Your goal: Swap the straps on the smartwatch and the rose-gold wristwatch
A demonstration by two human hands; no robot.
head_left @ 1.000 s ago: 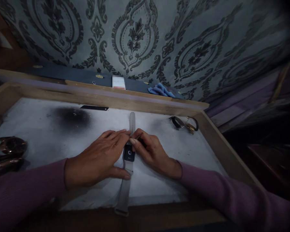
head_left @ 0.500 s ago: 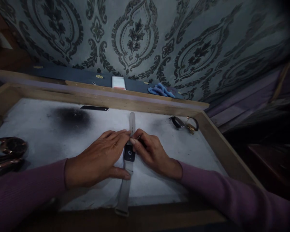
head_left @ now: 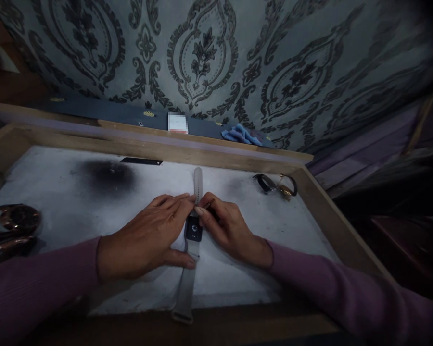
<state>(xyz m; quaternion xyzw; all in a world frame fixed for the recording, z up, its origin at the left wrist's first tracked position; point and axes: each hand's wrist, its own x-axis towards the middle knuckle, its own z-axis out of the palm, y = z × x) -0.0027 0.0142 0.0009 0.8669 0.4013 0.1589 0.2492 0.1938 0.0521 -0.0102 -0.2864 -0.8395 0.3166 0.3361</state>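
A smartwatch lies back side up, its round sensor showing, with its pale grey strap stretched out away from me and toward me. My left hand holds it from the left, fingers close together at the upper strap and thumb on the lower strap. My right hand is closed in a pinch where the upper strap meets the watch body. Whatever small thing may be between those fingertips is hidden.
A wooden-rimmed tray with a white floor surrounds the work. Wristwatches lie at the left, others at the back right. Along the far rim is a flat black strip; beyond it are a blue cloth and a small white box.
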